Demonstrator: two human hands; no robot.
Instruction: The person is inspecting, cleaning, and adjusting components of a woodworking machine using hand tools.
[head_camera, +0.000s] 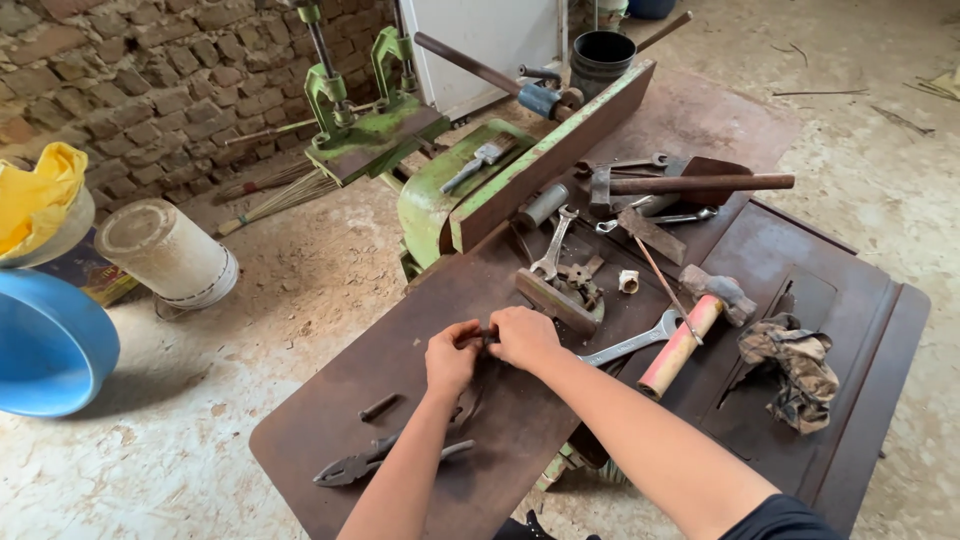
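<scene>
My left hand (451, 359) and my right hand (524, 338) meet over the middle of a rusty brown metal table (330, 420). Both pinch a small dark metal part (485, 336) between their fingertips. What the part is fastened to stays hidden under the hands. Dark pliers (372, 463) lie near the table's front edge, below my left forearm. A short dark bolt (379, 407) rests just left of my left wrist. A silver open-end wrench (632, 343) pokes out from behind my right forearm.
A pink-handled hammer (690, 335), a crumpled rag (795, 365), a wooden-handled hammer (690, 185) and several spanners clutter the table's far half. A green machine (425, 195) with a long rusty fence (555, 150) stands behind. A blue basin (45, 345) and white bucket (165, 250) sit on the floor left.
</scene>
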